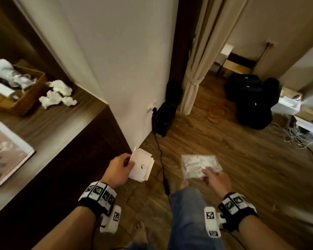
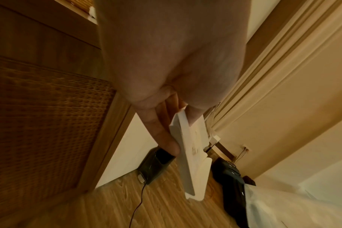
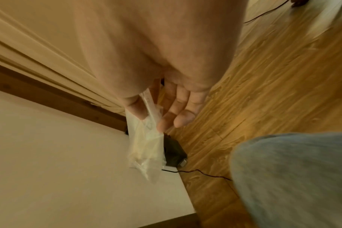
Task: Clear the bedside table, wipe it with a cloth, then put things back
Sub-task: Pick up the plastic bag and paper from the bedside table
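Observation:
My left hand [image 1: 120, 169] pinches a small stack of white paper cards [image 1: 142, 166] above the wooden floor; in the left wrist view the stack of cards [image 2: 193, 157] shows edge-on between thumb and fingers. My right hand [image 1: 214, 177] pinches a clear plastic bag [image 1: 197, 164] with white contents by its near edge; the right wrist view shows the clear plastic bag [image 3: 144, 146] hanging between thumb and index finger. The dark wooden bedside table [image 1: 58, 121] stands at the left, bearing crumpled white tissues [image 1: 59, 94], a wicker basket [image 1: 23, 91] and a book [image 1: 5, 152].
A black device [image 1: 163, 118] with a cable sits on the floor by the white wall. Tied curtains [image 1: 195, 73] hang beyond it. Black bags [image 1: 251, 100], an orange cord [image 1: 216, 113] and loose white wires [image 1: 296, 136] lie at the right. My jeans leg [image 1: 190, 213] is below.

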`<control>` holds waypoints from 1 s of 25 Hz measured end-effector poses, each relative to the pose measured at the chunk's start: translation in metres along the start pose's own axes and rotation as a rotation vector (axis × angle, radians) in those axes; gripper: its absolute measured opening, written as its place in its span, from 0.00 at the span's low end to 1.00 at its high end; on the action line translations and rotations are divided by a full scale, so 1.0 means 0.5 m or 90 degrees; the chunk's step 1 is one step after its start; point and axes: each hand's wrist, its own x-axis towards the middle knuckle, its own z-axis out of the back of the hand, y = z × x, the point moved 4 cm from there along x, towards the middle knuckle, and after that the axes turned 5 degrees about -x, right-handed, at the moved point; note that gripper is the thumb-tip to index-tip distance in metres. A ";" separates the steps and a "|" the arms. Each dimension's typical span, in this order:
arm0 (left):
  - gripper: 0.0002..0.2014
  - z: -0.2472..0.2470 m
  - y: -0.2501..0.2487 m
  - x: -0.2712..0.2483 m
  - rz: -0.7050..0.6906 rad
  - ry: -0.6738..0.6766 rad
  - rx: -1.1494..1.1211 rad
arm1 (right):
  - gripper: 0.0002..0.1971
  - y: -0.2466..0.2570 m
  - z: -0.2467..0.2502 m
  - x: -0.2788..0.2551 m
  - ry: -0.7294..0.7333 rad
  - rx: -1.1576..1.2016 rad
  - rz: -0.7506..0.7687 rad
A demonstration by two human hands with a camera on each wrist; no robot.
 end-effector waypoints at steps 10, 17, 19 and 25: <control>0.11 -0.116 -0.186 0.504 0.132 -0.227 -0.100 | 0.10 0.359 -0.216 0.788 0.146 -0.036 -0.016; 0.15 -0.294 -0.087 0.750 0.294 -0.211 -0.121 | 0.22 0.376 -0.522 1.285 0.115 -0.277 0.042; 0.18 -0.334 -0.061 0.798 0.316 -0.187 -0.118 | 0.26 0.369 -0.571 1.336 0.132 -0.352 0.063; 0.07 -0.438 -0.039 0.942 0.275 -0.136 -0.178 | 0.23 0.353 -0.457 1.303 0.274 -0.442 0.077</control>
